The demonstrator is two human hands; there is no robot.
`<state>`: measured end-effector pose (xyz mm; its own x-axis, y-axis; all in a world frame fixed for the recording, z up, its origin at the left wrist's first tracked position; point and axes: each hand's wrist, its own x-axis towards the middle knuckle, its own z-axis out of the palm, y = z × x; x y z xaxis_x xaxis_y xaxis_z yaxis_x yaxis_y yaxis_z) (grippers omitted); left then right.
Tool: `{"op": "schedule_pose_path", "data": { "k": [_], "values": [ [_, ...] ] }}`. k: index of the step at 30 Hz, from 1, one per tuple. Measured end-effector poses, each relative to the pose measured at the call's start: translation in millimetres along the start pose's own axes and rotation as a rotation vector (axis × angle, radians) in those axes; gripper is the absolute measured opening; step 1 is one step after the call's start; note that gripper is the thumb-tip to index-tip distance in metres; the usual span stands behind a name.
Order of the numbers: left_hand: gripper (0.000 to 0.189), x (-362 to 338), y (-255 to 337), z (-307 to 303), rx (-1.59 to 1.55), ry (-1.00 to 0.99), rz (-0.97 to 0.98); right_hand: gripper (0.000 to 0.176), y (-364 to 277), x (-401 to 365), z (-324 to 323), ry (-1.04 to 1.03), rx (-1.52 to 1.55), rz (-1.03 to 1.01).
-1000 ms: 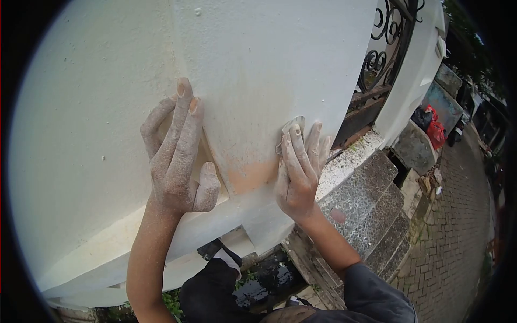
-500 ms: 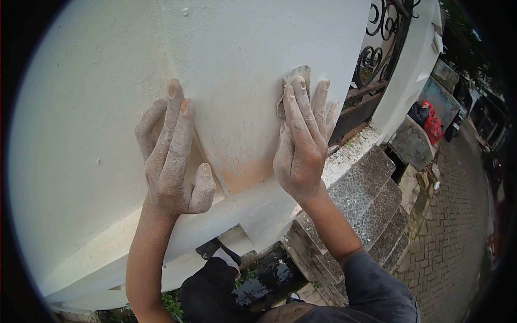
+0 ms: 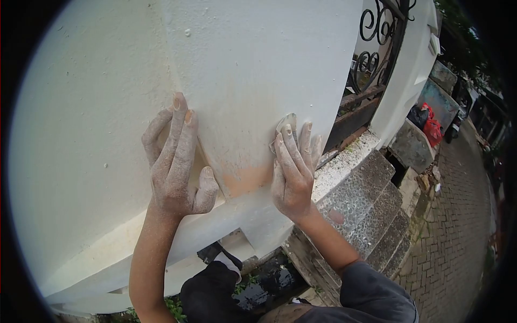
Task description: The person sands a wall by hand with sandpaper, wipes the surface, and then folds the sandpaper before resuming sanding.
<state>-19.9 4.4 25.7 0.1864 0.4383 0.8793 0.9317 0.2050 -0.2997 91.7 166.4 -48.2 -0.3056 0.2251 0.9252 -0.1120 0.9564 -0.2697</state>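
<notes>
Both hands are coated in pale dust. My left hand (image 3: 175, 161) rests against the white wall (image 3: 237, 64) beside its vertical corner edge, fingers stretched upward and thumb apart, with nothing in it. On the right part of the wall, my right hand (image 3: 295, 175) presses a thin, pale, worn sheet (image 3: 288, 123) flat under its fingers; most of the sheet is hidden by them. Between the hands, low on the wall, is a bare orange-brown patch (image 3: 249, 178) with faint scratches above it.
A black wrought-iron gate (image 3: 369, 81) stands right of the wall. Below it are speckled stone steps (image 3: 361, 199). Red and black bags (image 3: 432, 132) lie by concrete blocks, next to a brick-paved lane (image 3: 449, 215). A dark wet channel (image 3: 264, 290) runs beneath the wall.
My right hand has slid down the wall with the sheet. My left hand appears slightly lower and further right, its pose unchanged. The view has shifted a little.
</notes>
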Motion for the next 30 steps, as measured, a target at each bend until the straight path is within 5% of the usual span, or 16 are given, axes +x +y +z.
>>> {"op": "schedule_pose_path", "data": {
  "k": [2, 9, 15, 20, 26, 30],
  "values": [
    [0.067, -1, 0, -1, -0.009, -0.008, 0.001, 0.034, 11, -54, 9, -0.076, 0.013, 0.029],
    [0.067, 1, 3, 0, -0.030, 0.031, -0.039, 0.037, -22, 43, -9, 0.037, -0.032, -0.099],
    [0.066, 0, 4, -1, -0.031, 0.024, -0.037, 0.034, -13, -47, 15, -0.035, 0.038, -0.028],
    [0.066, 2, 4, -1, -0.037, 0.035, -0.022, 0.034, -34, 38, 7, 0.097, 0.019, -0.098],
    [0.066, 0, 3, -1, -0.028, 0.013, -0.041, 0.037, -18, -51, 22, -0.079, 0.047, -0.048],
    [0.067, 1, 3, 0, -0.055, 0.043, -0.040, 0.036, -30, 0, 17, 0.055, -0.003, -0.114]
  ]
}}
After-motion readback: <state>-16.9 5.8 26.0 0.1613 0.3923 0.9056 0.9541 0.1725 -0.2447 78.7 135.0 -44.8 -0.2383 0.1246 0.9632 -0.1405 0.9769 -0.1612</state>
